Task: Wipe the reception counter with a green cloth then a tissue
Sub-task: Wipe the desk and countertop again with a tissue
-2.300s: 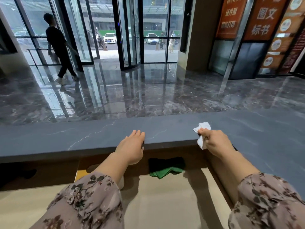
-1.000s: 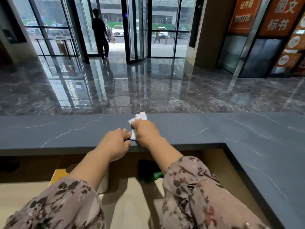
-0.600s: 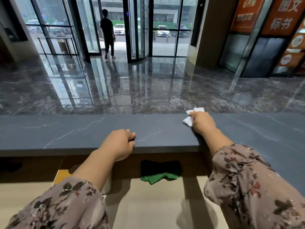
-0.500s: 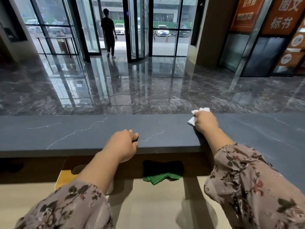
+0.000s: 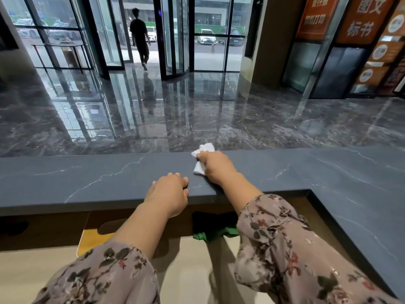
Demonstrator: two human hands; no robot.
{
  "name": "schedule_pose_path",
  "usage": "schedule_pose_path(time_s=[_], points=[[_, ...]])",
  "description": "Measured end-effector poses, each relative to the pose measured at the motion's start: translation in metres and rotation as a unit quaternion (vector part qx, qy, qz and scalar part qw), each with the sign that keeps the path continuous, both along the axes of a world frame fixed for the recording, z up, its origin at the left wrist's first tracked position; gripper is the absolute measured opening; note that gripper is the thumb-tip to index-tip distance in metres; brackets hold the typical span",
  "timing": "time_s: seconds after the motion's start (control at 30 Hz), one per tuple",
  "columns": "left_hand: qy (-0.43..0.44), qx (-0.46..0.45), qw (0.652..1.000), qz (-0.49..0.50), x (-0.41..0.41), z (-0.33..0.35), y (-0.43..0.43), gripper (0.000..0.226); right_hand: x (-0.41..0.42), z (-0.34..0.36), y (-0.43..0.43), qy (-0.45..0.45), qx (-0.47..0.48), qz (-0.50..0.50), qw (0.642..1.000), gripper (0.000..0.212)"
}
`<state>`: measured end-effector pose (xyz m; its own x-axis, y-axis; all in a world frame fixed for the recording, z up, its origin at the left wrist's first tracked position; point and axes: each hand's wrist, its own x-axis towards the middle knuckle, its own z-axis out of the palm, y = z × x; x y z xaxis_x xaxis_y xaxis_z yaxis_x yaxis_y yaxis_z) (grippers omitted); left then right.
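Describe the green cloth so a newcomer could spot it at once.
Start at the grey counter, then drop to the pale desk under its near edge. The green cloth lies crumpled, half in the overhang's shadow, beside the right sleeve. Nothing else on the desk is green; the white tissue is up on the counter in the right hand.

Since 0.5 s ago: right hand (image 5: 215, 167), pinching the tissue (image 5: 205, 148), has swept left along the counter (image 5: 87, 181) from well right of the left hand (image 5: 169, 194) to just beside it. Its sleeve (image 5: 285, 249) now covers part of the green cloth (image 5: 215, 234). Left-hand fingers lay flat 2.3 s ago and are now curled. The passer-by (image 5: 140, 36) has reached the doorway.
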<state>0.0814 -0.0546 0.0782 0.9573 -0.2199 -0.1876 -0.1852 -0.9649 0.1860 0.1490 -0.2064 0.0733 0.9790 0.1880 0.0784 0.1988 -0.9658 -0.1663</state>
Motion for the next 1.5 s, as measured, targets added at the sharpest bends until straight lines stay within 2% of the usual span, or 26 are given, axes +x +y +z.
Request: schedule_pose_path(time_s=[0.27,0.43,0.57,0.7,0.83,0.93,1.0,1.1,1.23,1.37,1.47,1.5], points=[[-0.008,0.01,1.0,0.001,-0.006,0.005,-0.003,0.04,-0.034,0.005,-0.144,0.01,-0.015,-0.2,0.98,0.046],[-0.018,0.017,1.0,-0.005,-0.005,0.003,-0.003,0.039,-0.052,0.002,-0.144,-0.002,-0.009,-0.266,0.964,0.036],[-0.024,0.02,0.999,-0.009,-0.004,0.003,-0.003,0.037,-0.066,-0.005,-0.098,-0.03,0.01,-0.249,0.968,0.024],[-0.024,0.023,0.999,0.0,-0.007,0.005,-0.005,0.038,-0.082,-0.012,-0.033,-0.061,0.035,-0.172,0.983,0.02],[-0.024,0.02,0.999,0.012,-0.009,0.008,-0.008,0.039,-0.095,-0.016,0.0,-0.067,0.029,-0.071,0.995,0.021],[-0.023,0.017,1.0,0.011,-0.01,0.008,-0.006,0.039,-0.106,-0.01,-0.021,-0.057,0.008,-0.029,0.998,0.034],[-0.021,0.011,1.0,0.009,-0.01,0.007,-0.004,0.04,-0.114,-0.009,-0.054,-0.051,0.028,-0.042,0.997,0.041],[-0.027,0.003,1.0,0.009,-0.01,0.006,-0.003,0.039,-0.129,-0.009,-0.106,-0.053,0.038,-0.114,0.991,0.044],[-0.031,-0.002,0.999,0.01,-0.007,0.004,-0.001,0.038,-0.136,-0.009,-0.145,-0.07,0.018,-0.19,0.979,0.029],[-0.041,-0.001,0.999,0.007,-0.006,0.002,0.0,0.038,-0.131,-0.012,-0.148,-0.093,-0.065,-0.191,0.975,0.022],[-0.047,0.002,0.999,0.0,-0.005,0.002,0.001,0.039,-0.129,-0.015,-0.142,-0.122,-0.147,-0.2,0.961,0.014],[-0.048,0.003,0.999,-0.002,-0.005,0.001,0.002,0.039,-0.129,-0.016,-0.138,-0.138,-0.165,-0.208,0.954,0.018]])
